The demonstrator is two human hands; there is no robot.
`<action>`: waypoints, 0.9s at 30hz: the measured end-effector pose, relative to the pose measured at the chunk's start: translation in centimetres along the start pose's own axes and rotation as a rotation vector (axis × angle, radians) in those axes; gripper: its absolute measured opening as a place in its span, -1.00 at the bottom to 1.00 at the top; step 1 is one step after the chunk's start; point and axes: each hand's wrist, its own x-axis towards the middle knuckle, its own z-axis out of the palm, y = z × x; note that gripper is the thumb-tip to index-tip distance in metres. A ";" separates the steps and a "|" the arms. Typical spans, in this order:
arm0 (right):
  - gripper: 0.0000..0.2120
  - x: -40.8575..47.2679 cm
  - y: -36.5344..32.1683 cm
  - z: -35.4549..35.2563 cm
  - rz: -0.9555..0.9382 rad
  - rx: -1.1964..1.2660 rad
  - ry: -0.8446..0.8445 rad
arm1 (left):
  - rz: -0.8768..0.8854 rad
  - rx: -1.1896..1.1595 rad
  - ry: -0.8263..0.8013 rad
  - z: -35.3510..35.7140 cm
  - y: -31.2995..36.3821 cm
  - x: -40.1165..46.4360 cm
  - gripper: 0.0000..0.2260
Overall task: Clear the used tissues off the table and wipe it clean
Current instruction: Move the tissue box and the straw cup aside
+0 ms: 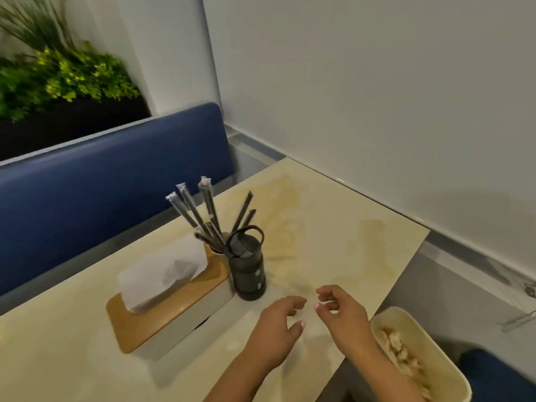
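Observation:
Both my hands hover over the cream table near its front right part. My left hand has loosely curled fingers and holds nothing. My right hand is just right of it, fingers curled, also with nothing visible in it. A cream bin holding crumpled used tissues stands on the floor at the table's right edge, under my right forearm. A white tissue sticks up from the tissue box with a wooden lid, left of my hands. No loose tissue shows on the table top.
A dark bottle with a loop handle stands just beyond my left hand. Behind it, a holder of wrapped dark straws. A blue bench back runs along the far side, plants behind it. A white wall borders the table's right.

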 end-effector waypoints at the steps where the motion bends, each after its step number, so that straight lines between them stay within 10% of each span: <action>1: -0.83 -0.8 -0.7 1.3 -0.008 -0.004 -0.016 | -0.013 -0.010 0.016 -1.0 -1.0 -1.1 -0.66; 20: -0.56 -3.2 -10.6 16.3 -0.216 -0.264 -0.214 | -0.115 -0.089 0.741 -15.7 -11.8 -9.6 -0.77; 27: -0.53 -2.1 -12.1 17.9 -0.263 -0.320 -0.180 | -0.464 -0.083 0.728 -17.7 -13.7 -7.0 -0.32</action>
